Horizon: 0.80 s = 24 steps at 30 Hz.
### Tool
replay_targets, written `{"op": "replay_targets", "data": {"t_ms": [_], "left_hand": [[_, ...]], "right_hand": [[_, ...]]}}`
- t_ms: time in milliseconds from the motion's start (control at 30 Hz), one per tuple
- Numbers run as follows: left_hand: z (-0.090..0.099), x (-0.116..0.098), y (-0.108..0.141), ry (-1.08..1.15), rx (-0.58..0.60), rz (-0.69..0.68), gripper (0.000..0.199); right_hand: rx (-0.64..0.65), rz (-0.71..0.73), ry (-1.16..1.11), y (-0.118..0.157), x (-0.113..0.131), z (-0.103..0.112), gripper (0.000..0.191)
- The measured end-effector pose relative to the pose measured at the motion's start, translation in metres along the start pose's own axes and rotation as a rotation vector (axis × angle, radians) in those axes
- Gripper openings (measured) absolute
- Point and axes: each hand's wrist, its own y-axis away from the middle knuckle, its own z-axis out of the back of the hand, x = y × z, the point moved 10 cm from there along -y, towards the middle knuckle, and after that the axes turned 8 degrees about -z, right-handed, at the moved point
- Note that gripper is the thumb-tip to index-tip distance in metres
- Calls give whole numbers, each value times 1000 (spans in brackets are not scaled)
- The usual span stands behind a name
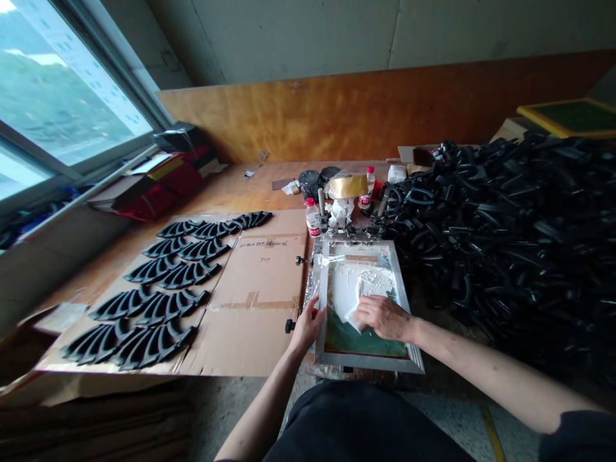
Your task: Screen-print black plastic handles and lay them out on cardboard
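A silkscreen frame with a metal border lies in front of me. White paste is spread over the upper part of its green mesh. Bent over the mesh, my right hand is closed on a white flat piece smeared with the paste; whether it is a scraper or a cloth I cannot tell. My left hand grips the left edge of the screen frame, its thumb and fingers at the metal. Black clamp knobs stick out to the left of that edge.
Cardboard at left carries rows of curved black parts. A large heap of black parts rises close on the right. Behind the frame stand red-capped bottles, dark tubs and a tape roll.
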Motion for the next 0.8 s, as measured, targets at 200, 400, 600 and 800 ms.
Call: {"op": "replay_targets", "data": {"t_ms": [200,400,600,800], "left_hand": [[3,-9,2,-12,7,30,57],[7,-16,4,23,-6,65,60],[22,-65,10,223,27,1,67],[52,-166,-15,562,-93,-142,55]], "right_hand": [[-185,-139,38,-3,-12,1,12],[-135,-148,-22,-3,-11,-4,8],[-301,-500,-86,-50,-104,74,57],[-735,-1009,-386,75,-236,104,38]]}}
